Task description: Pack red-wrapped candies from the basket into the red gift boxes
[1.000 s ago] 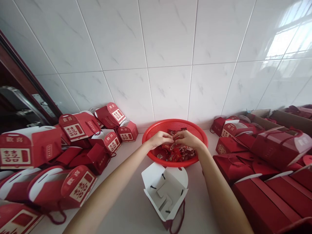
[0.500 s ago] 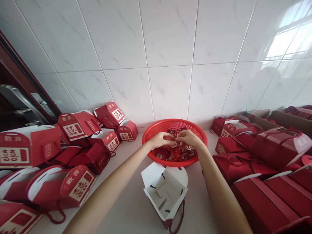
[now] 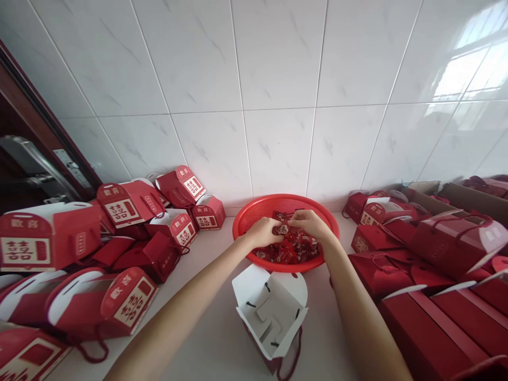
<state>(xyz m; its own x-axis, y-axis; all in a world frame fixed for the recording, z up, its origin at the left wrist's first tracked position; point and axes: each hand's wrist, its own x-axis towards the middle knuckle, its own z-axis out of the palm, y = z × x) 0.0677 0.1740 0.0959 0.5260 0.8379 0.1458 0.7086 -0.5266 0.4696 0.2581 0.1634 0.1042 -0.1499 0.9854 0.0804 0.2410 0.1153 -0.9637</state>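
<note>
A red plastic basket (image 3: 242, 225) with mesh sides holds several small red wrapped candies (image 3: 288, 251). Over its middle, my left hand (image 3: 264, 232) pinches a wrapped candy (image 3: 281, 229) with a pale printed front. Close beside it, my right hand (image 3: 311, 223) has its thumb and fingers closed on red wrapping among the candies; the fingers partly hide what they grip. In front of the basket stands an open gift box (image 3: 266, 307), white inside, with nothing in it and a dark red cord handle (image 3: 294, 352) hanging at its side.
Red gift boxes (image 3: 123, 209) with printed white panels are piled at the left. More red boxes (image 3: 428, 317) fill the right side, with an open cardboard carton (image 3: 476, 198) behind. A white tiled wall (image 3: 278, 153) rises behind the basket. A door handle (image 3: 29, 159) shows at far left.
My left hand has turned slightly and now shows the candy's pale printed front at its fingertips. My right hand has shifted slightly right, away from the left. The open box stays in place.
</note>
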